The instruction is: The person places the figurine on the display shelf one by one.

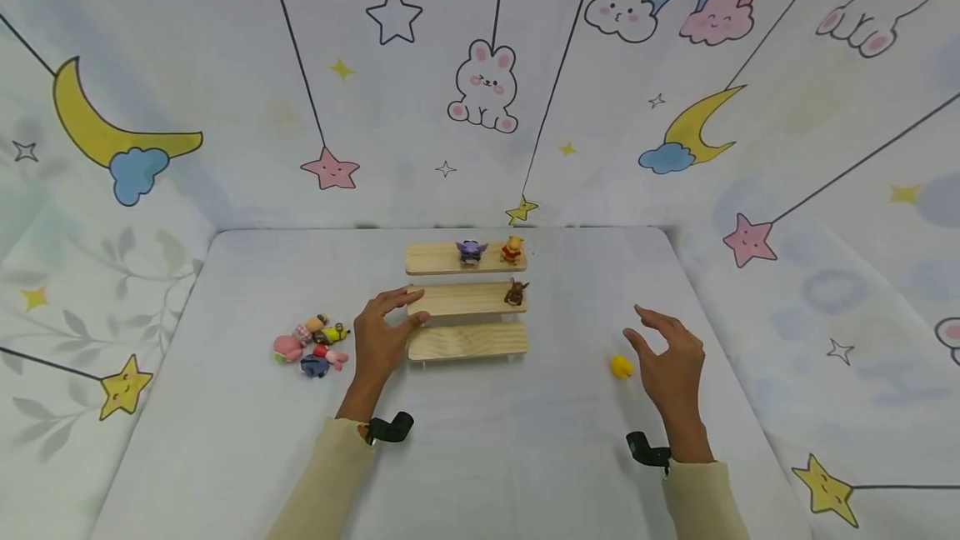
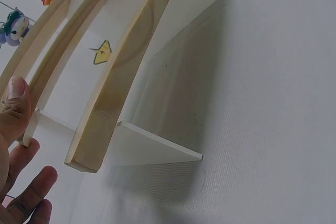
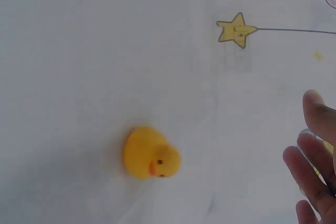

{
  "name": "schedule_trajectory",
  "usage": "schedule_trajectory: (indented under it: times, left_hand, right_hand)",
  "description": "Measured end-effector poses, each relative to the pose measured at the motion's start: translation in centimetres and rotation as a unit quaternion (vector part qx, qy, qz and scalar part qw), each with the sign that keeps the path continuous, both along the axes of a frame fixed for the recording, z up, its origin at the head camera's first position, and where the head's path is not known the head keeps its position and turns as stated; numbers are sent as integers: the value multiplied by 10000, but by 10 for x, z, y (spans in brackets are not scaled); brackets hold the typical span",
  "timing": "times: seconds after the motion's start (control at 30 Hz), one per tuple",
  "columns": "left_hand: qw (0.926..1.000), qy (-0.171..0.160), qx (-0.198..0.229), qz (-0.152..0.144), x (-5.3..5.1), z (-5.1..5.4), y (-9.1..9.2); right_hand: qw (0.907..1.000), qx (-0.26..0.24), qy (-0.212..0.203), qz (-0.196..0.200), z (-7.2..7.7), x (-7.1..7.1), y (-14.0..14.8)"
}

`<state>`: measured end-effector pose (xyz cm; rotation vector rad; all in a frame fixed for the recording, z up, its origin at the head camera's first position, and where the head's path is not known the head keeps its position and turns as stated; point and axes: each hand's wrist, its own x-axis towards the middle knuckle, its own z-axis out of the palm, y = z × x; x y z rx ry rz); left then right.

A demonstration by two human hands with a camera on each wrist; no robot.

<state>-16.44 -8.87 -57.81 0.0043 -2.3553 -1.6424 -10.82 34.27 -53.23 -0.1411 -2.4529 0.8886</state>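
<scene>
A three-step wooden display shelf [image 1: 467,343] on clear white supports stands mid-table. My left hand [image 1: 380,337] pinches the left end of its middle step, thumb above and a finger underneath, as the left wrist view shows. A purple figurine [image 1: 471,252] and a yellow bear figurine [image 1: 512,250] in a red top stand on the back step. On the middle step's right end is a brown figurine [image 1: 515,292]. My right hand [image 1: 672,365] hovers with fingers parted, holding nothing, beside a yellow rubber duck [image 3: 145,152] that lies apart from it.
Left of the shelf lies a cluster of several small figurines: a pink one [image 1: 287,347], a dark blue one [image 1: 314,366] and a yellow-and-black one [image 1: 331,334] among them. A white sheet [image 1: 555,457] covers the table. Printed cloth walls [image 1: 420,132] rise behind and at the sides.
</scene>
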Motion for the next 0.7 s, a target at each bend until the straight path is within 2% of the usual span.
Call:
schedule_trajectory:
  times: [0.37,0.6,0.7]
  left_hand:
    - [10000,-50,-40,-4,0,0,-1]
    - [9999,-89,-63,17,0,0,-1]
    - [9999,-111,-44,15,0,0,0]
  right_hand:
    - [9942,28,-1063,152,-42,22,8]
    - [9830,-3,-1836,-29,-53,28,11]
    - [9808,-45,-1948,-68,-57,28,11]
